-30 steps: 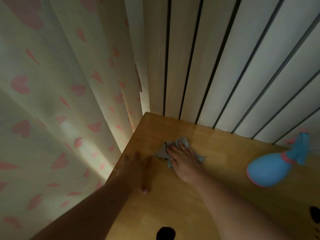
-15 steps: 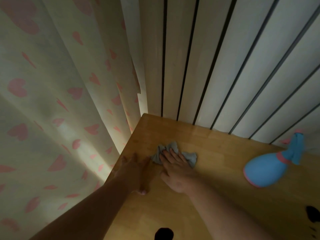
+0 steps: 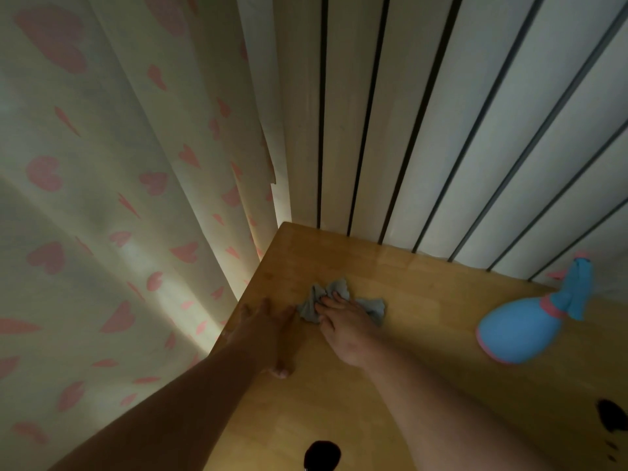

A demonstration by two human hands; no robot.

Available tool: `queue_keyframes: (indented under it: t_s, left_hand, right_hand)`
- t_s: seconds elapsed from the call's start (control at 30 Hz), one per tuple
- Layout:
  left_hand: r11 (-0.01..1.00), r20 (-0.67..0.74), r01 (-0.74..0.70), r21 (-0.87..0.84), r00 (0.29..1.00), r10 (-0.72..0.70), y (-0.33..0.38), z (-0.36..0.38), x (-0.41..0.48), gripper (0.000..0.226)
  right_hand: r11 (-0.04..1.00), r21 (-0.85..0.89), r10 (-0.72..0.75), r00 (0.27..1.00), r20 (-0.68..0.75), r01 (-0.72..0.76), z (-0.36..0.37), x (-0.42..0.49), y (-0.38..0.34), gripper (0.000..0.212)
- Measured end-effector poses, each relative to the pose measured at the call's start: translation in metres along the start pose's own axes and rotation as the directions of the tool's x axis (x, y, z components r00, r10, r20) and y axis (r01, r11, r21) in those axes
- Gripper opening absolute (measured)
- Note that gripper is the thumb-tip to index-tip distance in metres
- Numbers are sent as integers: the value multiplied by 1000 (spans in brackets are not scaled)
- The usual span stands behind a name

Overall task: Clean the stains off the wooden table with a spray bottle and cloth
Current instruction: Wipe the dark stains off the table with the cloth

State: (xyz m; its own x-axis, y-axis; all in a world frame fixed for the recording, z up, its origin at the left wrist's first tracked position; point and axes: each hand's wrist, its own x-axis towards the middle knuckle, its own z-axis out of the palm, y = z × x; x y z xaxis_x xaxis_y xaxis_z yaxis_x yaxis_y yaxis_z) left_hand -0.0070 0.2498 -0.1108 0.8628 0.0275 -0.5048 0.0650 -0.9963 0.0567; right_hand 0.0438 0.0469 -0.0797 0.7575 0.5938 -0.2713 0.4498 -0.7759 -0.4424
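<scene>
Your right hand (image 3: pixel 346 329) has slid the cloth (image 3: pixel 307 307) left, near the tabletop's (image 3: pixel 424 317) back left corner, fingers flat on it. Your left hand (image 3: pixel 265 329) lies open at the left edge.

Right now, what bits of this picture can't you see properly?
All in the head view:
1. Middle of the cloth: covered by the right hand, so the table under it is hidden.
2. Dark stain: cut off by the bottom edge.
3. Second stain: cut off by the right edge.
4. Left hand: in deep shadow, fingers hard to separate.
5. Spray bottle: nozzle blurred.
</scene>
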Motion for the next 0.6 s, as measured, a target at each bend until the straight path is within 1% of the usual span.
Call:
queue_keyframes:
  t_s: [0.2,0.37,0.5,0.6]
  left_hand:
    - [1000,10,8,30,1000,-8,6,-8,-8,138]
    - [999,4,-10,44,1000,10,7,-7,-9,134]
    - [994,-20,-45,102,999,48,13,-14,-15,127]
    - [993,-18,-44,106,999,46,15,-18,-18,128]
  right_hand:
    - [1000,-7,-3,1000,-19,3,4,-11,-5,48]
    - [1000,-28,-10,999,-50,8,8,-20,-9,48]
    - [1000,-12,-9,997,-70,8,15,-25,-9,48]
    - [1000,-16,-13,997,-77,12,19,-28,-10,48]
